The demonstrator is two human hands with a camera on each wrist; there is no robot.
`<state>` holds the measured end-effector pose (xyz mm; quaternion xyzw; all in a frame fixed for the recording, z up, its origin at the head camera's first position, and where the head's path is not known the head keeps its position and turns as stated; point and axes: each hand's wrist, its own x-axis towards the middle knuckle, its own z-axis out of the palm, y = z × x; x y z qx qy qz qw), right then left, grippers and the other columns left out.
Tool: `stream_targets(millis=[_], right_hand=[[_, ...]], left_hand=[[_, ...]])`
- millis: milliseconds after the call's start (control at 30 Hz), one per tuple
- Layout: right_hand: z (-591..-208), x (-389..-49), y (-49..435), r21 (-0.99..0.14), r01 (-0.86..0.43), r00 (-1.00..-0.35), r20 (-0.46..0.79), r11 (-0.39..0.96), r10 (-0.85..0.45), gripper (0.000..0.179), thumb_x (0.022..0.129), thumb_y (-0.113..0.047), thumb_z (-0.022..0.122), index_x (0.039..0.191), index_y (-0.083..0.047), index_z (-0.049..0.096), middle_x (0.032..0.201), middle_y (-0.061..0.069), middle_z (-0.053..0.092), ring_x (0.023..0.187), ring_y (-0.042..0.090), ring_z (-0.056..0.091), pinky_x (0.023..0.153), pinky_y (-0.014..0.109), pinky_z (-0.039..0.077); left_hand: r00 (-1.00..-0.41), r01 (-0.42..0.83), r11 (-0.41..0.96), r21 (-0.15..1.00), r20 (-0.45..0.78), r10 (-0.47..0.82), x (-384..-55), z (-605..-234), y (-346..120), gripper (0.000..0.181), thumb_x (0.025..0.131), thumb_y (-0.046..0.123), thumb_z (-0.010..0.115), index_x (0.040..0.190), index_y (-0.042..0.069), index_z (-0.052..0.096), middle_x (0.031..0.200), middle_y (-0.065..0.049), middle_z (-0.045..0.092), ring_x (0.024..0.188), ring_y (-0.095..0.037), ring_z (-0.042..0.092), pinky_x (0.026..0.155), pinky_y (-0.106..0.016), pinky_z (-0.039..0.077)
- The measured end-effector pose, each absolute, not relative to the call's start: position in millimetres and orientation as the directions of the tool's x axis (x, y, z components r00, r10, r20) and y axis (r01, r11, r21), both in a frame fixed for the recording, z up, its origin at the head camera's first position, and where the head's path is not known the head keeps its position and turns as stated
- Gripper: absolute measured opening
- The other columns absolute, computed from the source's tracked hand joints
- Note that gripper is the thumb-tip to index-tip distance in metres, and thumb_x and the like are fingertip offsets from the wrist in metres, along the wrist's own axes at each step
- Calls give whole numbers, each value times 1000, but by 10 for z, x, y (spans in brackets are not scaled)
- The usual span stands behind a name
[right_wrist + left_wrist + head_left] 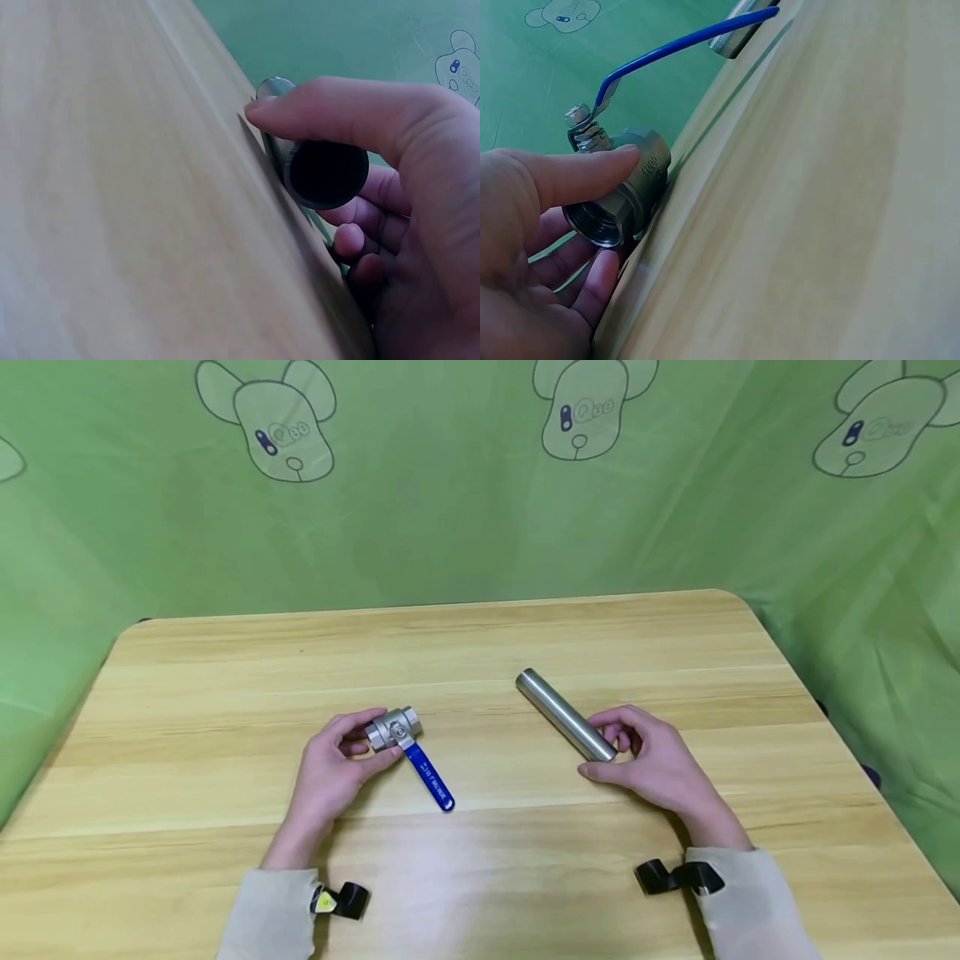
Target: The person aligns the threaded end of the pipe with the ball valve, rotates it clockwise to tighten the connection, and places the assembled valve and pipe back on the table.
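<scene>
Left hand [327, 770] pinching valve [387, 731], right hand [660, 764] pinching tube [564, 714]

Ball valve [386, 727]: silvery metal; body dull, slightly grainy, with raised lettering; open end threaded inside. Lever handle [430, 777]: bare metal near the stem, then a smooth blue covering, plastic-looking, softly glossy. Tube [558, 707]: metal, smooth, satin sheen along its length. Worktop [465, 660]: wood or wood-effect, light grain, smooth, low gloss with a pale reflection. Backdrop [420, 527]: thin cloth, creased, slight sheen. Sleeves [270, 914]: matt cloth. Wrist mounts [656, 877]: black, smooth, plastic-looking.
</scene>
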<state>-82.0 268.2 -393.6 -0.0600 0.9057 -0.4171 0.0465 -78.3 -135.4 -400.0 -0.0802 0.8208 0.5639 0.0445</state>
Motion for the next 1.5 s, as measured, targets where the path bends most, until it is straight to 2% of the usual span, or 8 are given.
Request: stream_targets(millis=[267,433,567,733,933,1267,1400,1500], right_hand=[[-3940,-810,2692,-752,-67,-990,-29,656,-135,54,80,-25,96,127,-16,72,102,6,63,91,19,52,72,22,46],[-3925,-808,2686,-747,-58,-991,-36,662,-127,54,81,-27,95,129,-16,72,103,6,64,91,19,53,72,22,46],[-3920,-811,2683,-746,-51,-991,-43,664,-124,54,82,-29,95,129,-17,72,103,6,64,92,19,53,73,22,47],[-3921,-809,2688,-742,-50,-991,-44,669,-123,55,83,-29,94,131,-18,72,104,5,63,93,19,53,73,22,46],[-3921,-806,2686,-740,-47,-993,-40,671,-114,56,83,-29,94,134,-17,71,106,5,63,94,20,53,73,21,46],[-3923,-813,2688,-745,-47,-995,-26,665,-100,54,84,-29,94,131,-18,72,104,5,63,93,19,52,72,20,46],[-3934,-813,2682,-746,-48,-995,-23,664,-98,53,84,-30,94,131,-19,72,103,5,63,93,19,52,71,20,46],[-3939,-806,2681,-743,-45,-995,-23,668,-92,53,84,-30,94,131,-19,72,103,5,62,92,19,52,71,20,45]], left_hand=[[-988,-149,399,905,-150,-28,-760,-3975,-1346,55,90,12,86,142,15,68,134,-9,68,112,-23,61,94,-23,55],[-992,-115,426,897,-125,-5,-755,-3952,-1334,55,95,15,82,147,11,64,132,-11,65,110,-23,57,91,-21,52],[-993,-98,440,893,-116,13,-748,-3948,-1343,60,98,16,78,155,15,58,130,-13,63,110,-24,58,93,-23,52],[-994,-70,448,891,-98,39,-742,-3963,-1342,58,100,15,76,155,20,58,129,-13,63,110,-24,58,96,-27,53],[-991,-67,450,891,-110,71,-748,-3946,-1334,57,104,14,70,158,16,54,138,-14,60,115,-26,57,100,-29,51],[-986,-31,467,884,-103,130,-776,-3945,-1340,57,108,17,63,162,11,46,135,-13,52,115,-24,50,99,-29,48],[-985,-3,503,864,-89,146,-755,-3954,-1350,59,109,17,61,165,14,42,127,-12,52,110,-23,46,94,-29,46],[-985,-2,508,861,-90,148,-741,-3962,-1351,58,110,17,60,165,18,42,129,-12,53,111,-24,46,96,-30,46]])
